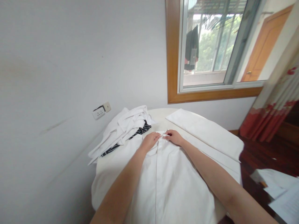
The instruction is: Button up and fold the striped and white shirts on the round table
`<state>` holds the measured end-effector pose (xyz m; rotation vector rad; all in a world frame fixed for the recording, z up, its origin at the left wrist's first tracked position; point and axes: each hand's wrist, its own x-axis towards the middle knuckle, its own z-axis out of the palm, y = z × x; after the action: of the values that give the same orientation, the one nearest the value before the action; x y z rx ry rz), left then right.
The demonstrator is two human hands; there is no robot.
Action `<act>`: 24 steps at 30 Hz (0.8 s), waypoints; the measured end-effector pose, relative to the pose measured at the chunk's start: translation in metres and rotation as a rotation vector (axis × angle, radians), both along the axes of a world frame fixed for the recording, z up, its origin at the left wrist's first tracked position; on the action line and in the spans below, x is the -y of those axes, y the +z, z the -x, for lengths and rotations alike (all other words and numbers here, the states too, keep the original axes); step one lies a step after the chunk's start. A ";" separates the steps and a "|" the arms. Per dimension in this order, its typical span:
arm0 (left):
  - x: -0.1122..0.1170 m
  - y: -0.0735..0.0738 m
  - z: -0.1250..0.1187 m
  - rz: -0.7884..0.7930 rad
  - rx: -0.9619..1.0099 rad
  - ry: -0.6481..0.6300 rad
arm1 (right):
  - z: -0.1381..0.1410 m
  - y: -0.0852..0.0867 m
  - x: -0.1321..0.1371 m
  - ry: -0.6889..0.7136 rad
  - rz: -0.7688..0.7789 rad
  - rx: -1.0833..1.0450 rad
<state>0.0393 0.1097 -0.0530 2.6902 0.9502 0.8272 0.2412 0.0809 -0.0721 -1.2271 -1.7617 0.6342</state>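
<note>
A white shirt (173, 180) lies spread front side up, its button strip running down the middle and its collar end away from me. At the collar, my left hand (151, 140) pinches the fabric from the left. My right hand (173, 137) grips the collar from the right, its fingers close to those of the left. Whether a button sits between the fingertips is too small to tell. The right sleeve side of the fabric stretches out beyond my right forearm.
A heap of white clothes (126, 123) with a black striped piece (140, 130) lies at the table's back left. A folded white cloth (203, 130) is at the right. Wall sockets (99, 113), a window (210, 46) and a curtain (268, 109) stand behind. Papers (285, 193) are lower right.
</note>
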 end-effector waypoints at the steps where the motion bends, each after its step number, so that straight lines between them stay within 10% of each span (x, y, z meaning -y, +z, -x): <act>1: -0.001 0.000 0.001 0.007 0.026 0.011 | -0.001 0.000 0.000 -0.029 0.014 -0.033; 8: -0.003 0.002 0.017 0.002 0.129 0.225 | -0.007 -0.003 -0.004 -0.184 -0.013 -0.225; 18: 0.020 0.024 -0.011 -0.194 -0.124 0.120 | -0.005 -0.004 -0.027 -0.372 -0.414 0.414; 24: 0.042 0.006 -0.009 0.280 0.133 0.054 | -0.015 -0.001 -0.041 -0.440 -0.273 0.411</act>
<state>0.0486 0.0677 -0.0470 2.3520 1.0274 0.8054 0.2566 0.1220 -0.0731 -1.5561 -1.7413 -0.1205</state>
